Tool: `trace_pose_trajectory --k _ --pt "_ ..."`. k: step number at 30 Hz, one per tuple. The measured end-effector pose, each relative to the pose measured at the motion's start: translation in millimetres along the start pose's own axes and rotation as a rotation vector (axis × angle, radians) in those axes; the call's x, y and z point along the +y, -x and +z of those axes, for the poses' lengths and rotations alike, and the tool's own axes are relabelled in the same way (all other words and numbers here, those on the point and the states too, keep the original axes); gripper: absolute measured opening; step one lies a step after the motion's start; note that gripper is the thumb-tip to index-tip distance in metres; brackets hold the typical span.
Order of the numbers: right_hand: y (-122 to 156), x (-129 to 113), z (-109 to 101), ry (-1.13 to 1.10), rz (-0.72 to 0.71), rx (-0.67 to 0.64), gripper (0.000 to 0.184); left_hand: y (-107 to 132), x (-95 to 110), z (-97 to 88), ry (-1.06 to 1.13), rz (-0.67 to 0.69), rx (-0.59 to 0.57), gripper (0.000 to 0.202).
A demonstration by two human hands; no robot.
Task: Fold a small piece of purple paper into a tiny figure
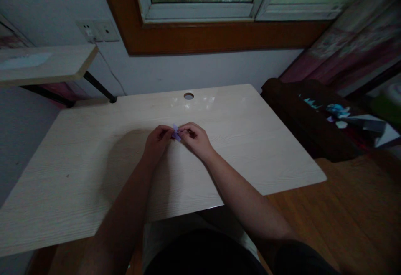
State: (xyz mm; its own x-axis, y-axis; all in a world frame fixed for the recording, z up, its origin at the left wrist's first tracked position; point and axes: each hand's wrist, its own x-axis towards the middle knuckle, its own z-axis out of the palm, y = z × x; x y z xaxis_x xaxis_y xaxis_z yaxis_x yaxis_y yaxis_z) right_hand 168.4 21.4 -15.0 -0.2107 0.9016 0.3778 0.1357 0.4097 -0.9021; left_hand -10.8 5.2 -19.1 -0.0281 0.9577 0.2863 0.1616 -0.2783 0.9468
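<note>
A small purple folded paper piece sits between my two hands above the middle of a pale wooden desk. My left hand pinches its left side with curled fingers. My right hand pinches its right side, fingers closed too. Both hands rest low on the desk top, touching each other at the paper. Most of the paper is hidden by my fingers.
A round cable hole lies at the desk's far edge. A small shelf juts out at the left, under a wall socket. A dark seat with bright items stands at the right. A window is behind.
</note>
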Motion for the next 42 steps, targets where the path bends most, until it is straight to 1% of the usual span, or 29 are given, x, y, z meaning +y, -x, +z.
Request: trace_pose_trajectory --k 3,7,9,15,18,21,27,33,39,42 --pt "0 -1 0 0.024 -0.006 -0.022 0.011 -2 -4 0.8 0.065 -0.021 0.025 0.021" --pt "1 0 0 0.007 0.025 -0.035 0.014 -2 -5 1.3 0.142 -0.012 -0.022 0.035" --pt "1 1 1 -0.017 0.051 -0.037 0.017 -1 -4 1.5 0.145 -0.008 -0.047 0.038" --pt "1 6 3 -0.101 0.12 -0.032 0.025 3 -1 2.5 0.048 -0.022 -0.117 0.031" --pt "0 7 4 -0.161 0.162 -0.044 0.027 4 2 2.7 0.079 -0.012 -0.132 0.031" --pt "-1 9 4 -0.204 0.197 -0.046 0.029 6 5 2.7 0.107 -0.006 -0.144 0.027" --pt "-2 11 5 -0.226 0.213 -0.06 0.03 6 4 2.9 0.113 -0.06 -0.149 0.027" --pt "-1 10 5 -0.174 0.204 -0.085 0.029 4 -2 3.0 0.005 -0.068 -0.114 0.023" --pt "-1 8 3 -0.15 0.149 -0.072 0.027 2 -3 3.2 -0.072 -0.065 0.004 0.017" --pt "-1 9 3 -0.15 0.149 -0.077 0.026 1 -5 2.7 -0.064 -0.057 0.026 0.016"
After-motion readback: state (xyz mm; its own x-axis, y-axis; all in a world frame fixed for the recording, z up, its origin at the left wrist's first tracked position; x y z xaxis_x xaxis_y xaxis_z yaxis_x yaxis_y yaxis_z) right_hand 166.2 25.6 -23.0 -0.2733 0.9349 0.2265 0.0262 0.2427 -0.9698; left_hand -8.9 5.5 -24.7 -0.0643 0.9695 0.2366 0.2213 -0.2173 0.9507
